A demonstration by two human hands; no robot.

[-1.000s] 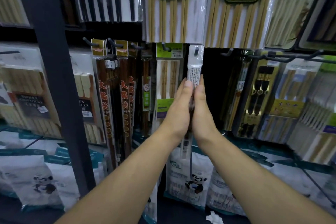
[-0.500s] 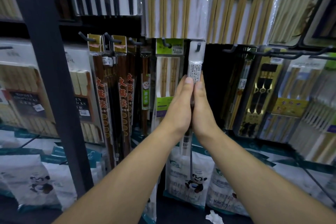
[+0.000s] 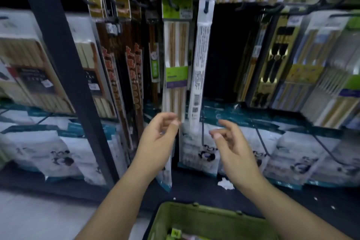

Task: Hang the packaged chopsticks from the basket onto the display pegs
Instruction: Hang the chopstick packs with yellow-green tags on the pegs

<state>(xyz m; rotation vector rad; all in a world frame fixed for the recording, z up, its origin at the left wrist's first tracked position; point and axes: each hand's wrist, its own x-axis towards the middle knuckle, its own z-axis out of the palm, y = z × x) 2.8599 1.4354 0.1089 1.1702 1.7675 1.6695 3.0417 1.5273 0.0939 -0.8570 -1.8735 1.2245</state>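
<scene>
On the peg [image 3: 206,7] in the middle row of the display rack [image 3: 58,45], the narrow white pack of chopsticks [image 3: 200,60] hangs by its hole. It sits just right of the green-labelled pack [image 3: 176,54], with a dark gap of the rack on its other side. Your left hand [image 3: 157,142] and right hand [image 3: 232,148] are below its lower end, fingers loosely curled and holding nothing. The left fingertips come close to the pack's bottom edge; I cannot tell whether they touch.

The main risk is a stray brush. The pack is long and light and hangs slightly tilted, so a knuckle catching its lower end could set it swinging. How far back on the peg it sits is not clear; if it is near the tip, a swing could walk it off. It would likely drop between the rack and the basket [image 3: 194,213] below your arms.

When you reach down for another pack at the basket's near edge, lower your hands away from the hanging row, not along it.
</scene>
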